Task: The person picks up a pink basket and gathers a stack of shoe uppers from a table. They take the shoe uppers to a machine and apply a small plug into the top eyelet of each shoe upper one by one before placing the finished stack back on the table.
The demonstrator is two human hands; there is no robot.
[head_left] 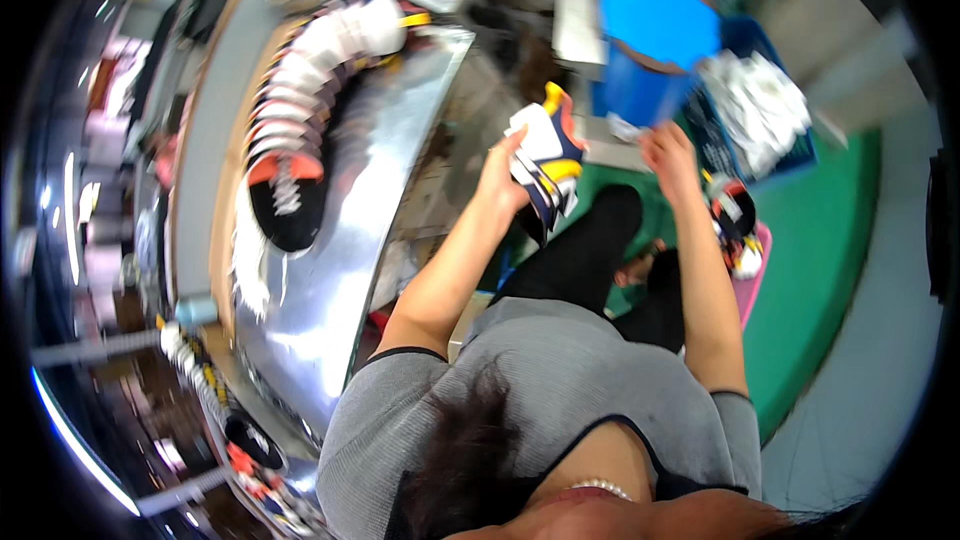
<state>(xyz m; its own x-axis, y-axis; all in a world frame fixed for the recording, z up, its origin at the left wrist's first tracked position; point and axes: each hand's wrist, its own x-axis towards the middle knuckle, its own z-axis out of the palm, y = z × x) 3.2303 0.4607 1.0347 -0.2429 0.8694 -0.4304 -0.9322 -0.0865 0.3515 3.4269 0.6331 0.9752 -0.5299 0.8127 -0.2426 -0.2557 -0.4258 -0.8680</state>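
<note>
My left hand (498, 178) is closed around a shoe upper (552, 148) in white, navy, yellow and orange, held up above my lap. To its right, my right hand (672, 158) is raised, empty of any shoe upper, with its fingers bent together near the blue bin. Motion blurs those fingertips, so whatever they may pinch cannot be made out. A small white scrap (624, 128) shows just beside them. On the metal table (385, 130) at the left, a long curved row of nested shoe uppers (300, 90) ends in a black-toed one (290, 202) with white laces.
A tall blue bin (655, 50) stands ahead, with a dark blue crate (806, 155) of crumpled white material (755, 105) to its right. More shoe uppers (735, 212) lie in a pink basket (748, 285) by my right leg. Another row of uppers (200, 380) sits at the lower left.
</note>
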